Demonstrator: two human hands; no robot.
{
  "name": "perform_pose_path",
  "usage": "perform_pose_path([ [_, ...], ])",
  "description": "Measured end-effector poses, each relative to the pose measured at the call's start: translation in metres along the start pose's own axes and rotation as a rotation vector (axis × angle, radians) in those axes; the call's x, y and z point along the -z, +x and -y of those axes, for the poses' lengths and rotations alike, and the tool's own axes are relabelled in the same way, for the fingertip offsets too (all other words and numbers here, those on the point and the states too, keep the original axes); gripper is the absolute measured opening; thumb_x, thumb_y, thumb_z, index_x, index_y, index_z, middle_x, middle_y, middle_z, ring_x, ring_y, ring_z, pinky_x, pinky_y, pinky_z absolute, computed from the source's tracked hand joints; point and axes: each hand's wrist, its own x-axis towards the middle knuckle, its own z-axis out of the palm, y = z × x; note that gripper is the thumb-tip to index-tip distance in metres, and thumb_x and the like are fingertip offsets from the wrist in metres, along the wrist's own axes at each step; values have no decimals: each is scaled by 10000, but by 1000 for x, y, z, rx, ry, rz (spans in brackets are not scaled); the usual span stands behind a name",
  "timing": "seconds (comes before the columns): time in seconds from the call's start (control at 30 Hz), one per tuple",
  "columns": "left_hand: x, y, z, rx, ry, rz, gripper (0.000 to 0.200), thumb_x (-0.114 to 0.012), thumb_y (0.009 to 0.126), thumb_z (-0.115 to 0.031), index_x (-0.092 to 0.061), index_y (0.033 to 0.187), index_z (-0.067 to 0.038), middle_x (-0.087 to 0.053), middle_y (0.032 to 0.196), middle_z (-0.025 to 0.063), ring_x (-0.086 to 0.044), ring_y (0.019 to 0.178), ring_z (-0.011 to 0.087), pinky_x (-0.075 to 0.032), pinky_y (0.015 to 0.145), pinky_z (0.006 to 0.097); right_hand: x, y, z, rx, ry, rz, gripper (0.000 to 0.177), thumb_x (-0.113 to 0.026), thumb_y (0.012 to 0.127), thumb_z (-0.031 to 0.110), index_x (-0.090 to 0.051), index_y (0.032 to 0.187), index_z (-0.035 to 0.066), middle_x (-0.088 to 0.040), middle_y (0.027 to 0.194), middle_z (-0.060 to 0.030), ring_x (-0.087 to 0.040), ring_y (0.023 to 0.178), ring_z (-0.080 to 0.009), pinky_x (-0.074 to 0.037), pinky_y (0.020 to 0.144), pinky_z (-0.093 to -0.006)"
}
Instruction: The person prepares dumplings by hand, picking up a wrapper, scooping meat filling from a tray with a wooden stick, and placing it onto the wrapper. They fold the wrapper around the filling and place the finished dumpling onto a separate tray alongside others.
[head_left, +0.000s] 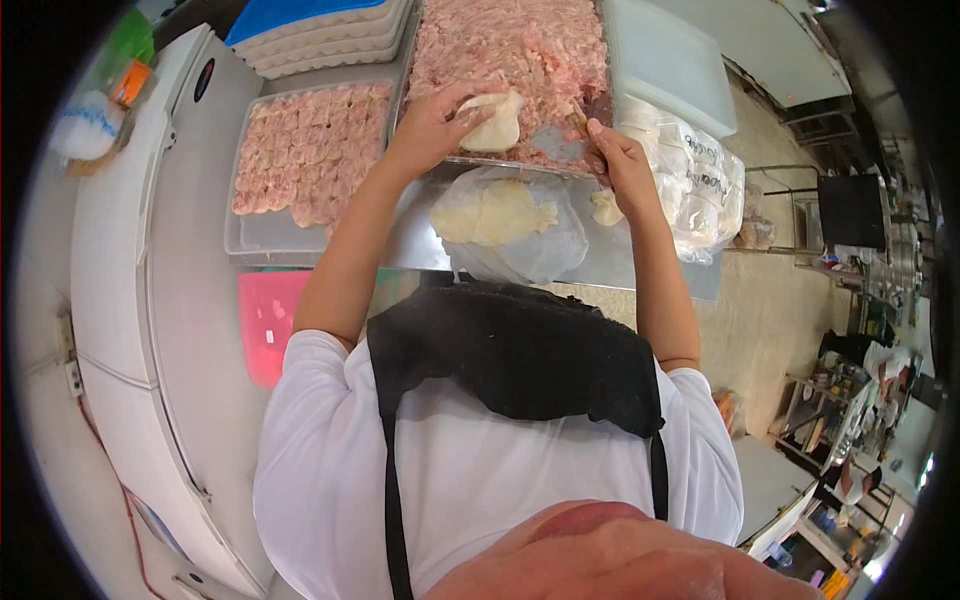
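Observation:
My left hand (438,128) pinches a round, pale dough wrapper (491,122) over the front part of a tray of ground meat (510,50). At the tray's right front corner, my right hand (624,165) is closed, thumb uppermost; what it grips there is hidden. Beside it, a grey patch shows through the meat. More dough wrappers (495,212) lie on a clear plastic bag (568,245) at the table's front edge. A small dough piece (606,208) sits below my right hand. To the left, rows of meat-filled dumplings (310,150) cover most of a second tray (275,238).
Stacked pale trays (325,45) with a blue top stand back left. At right are a translucent lid (672,65) and bagged white packages (695,180) with handwriting. A pink container (270,325) is below the table. A white freezer (110,230) lines the left; people work far right.

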Motion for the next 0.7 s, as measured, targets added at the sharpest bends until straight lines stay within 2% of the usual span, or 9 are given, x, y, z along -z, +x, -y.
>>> perform_pose_path([
  [0.1, -9, 20, 17, 77, -336, -72, 301, -543, 936, -188, -565, 1213, -71, -597, 1179, 126, -612, 1010, 266, -495, 877, 366, -9, -2, 6, 21, 48, -46, 390, -535, 938, 412, -699, 968, 59, -356, 575, 76, -276, 500, -39, -198, 450, -220],
  [0.2, -28, 36, 7, 400, -1219, -323, 290, -482, 952, -137, -537, 1200, 2, -585, 1166, 151, -588, 1048, 273, -468, 927, 379, -20, -4, 13, 2, 129, -65, 364, -548, 935, 397, -699, 993, 71, -378, 597, 77, -288, 516, -31, -214, 457, -197],
  [0.3, -43, 49, 6, 546, -1457, -438, 366, -411, 980, -217, -475, 1232, 41, -549, 1194, 165, -536, 1127, 277, -438, 966, 409, -32, 12, -5, 66, 159, -92, 347, -569, 925, 366, -691, 1014, 53, -497, 600, 6, -460, 530, -92, -349, 487, -232],
  [0.4, -31, 58, 2, 513, -1767, -538, 509, -397, 967, -386, -444, 1271, 19, -525, 1243, 186, -499, 1170, 296, -353, 1047, 489, -40, 28, -45, 425, -510, -280, 312, -571, 931, 278, -659, 1006, -12, -633, 761, -41, -560, 642, -147, -445, 584, -308],
  [0.43, -30, 58, 7, 508, -1722, -564, 522, -392, 962, -417, -455, 1251, 13, -527, 1227, 178, -500, 1153, 301, -358, 1032, 488, -32, 18, -29, 500, -667, -236, 286, -584, 916, 242, -640, 1014, -21, -676, 870, -118, -645, 774, -265, -484, 694, -387],
  [0.53, -31, 51, 23, 499, -1583, -639, 569, -376, 950, -509, -487, 1190, -5, -533, 1180, 154, -504, 1102, 315, -372, 990, 482, -12, -3, 15, 414, -1119, -131, 240, -580, 899, 261, -665, 1043, 90, -636, 827, -147, -627, 772, -338, -497, 681, -427],
  [0.63, -25, 42, 12, 532, -1433, -562, 517, -409, 949, -502, -504, 1108, -19, -548, 1012, 87, -525, 936, 259, -437, 859, 420, -23, -1, 27, 536, -1124, -211, 195, -571, 897, 251, -656, 1029, 135, -634, 830, -120, -623, 772, -329, -500, 637, -433],
  [0.7, -23, 39, 20, 539, -1454, -481, 491, -433, 948, -486, -497, 1093, -21, -533, 954, 67, -509, 874, 228, -452, 793, 385, -25, 10, 20, 602, -1097, -229, 189, -566, 899, 247, -646, 1036, 143, -632, 824, -112, -625, 775, -324, -502, 626, -429],
])
